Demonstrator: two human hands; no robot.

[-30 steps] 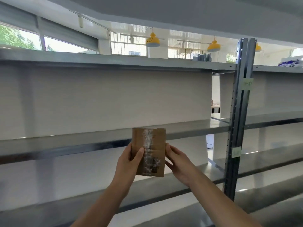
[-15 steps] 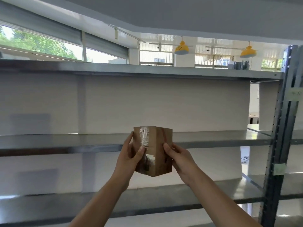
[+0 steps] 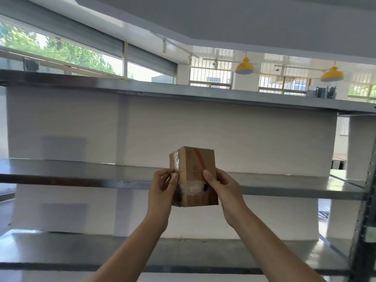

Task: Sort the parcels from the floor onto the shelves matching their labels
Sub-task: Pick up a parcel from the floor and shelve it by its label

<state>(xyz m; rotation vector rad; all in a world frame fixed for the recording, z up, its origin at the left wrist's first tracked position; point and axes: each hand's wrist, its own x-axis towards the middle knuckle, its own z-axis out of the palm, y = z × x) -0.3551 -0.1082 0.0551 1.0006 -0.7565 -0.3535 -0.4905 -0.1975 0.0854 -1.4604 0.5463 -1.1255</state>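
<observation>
Okay, I'm in front of the racking with one parcel (image 3: 194, 176) up at chest height, held in the air just ahead of the front lip of the middle shelf (image 3: 81, 174) and not resting on anything. I'd call this the check-the-label step: the box is upright with a corner turned toward me, and I can see a red stripe, some faded reddish print and a band of clear tape, but none of it is sharp enough to read.

Left hand (image 3: 162, 190): the thumb and curled fingers pinch the taped left edge of the box. Right hand (image 3: 223, 188): the thumb is pressed flat on the front face and the fingers are wrapped round the right side and out of sight behind it. Both hands grip firmly, neither is spread, and each has its own side of the cardboard.

The top shelf (image 3: 122, 86) sits above eye level and the lower shelf (image 3: 61, 247) runs below my forearms. On the right edge of the view there's the upright post (image 3: 364, 220), with what may be a tag on it, cropped too far to make out.

My read of the next move: turn the box until the label faces me, match it to a shelf marker, then reach forward and set the box down flat on that level. Cardboard this small should slide in easily. The risk is picking a tier before the markings are legible.
</observation>
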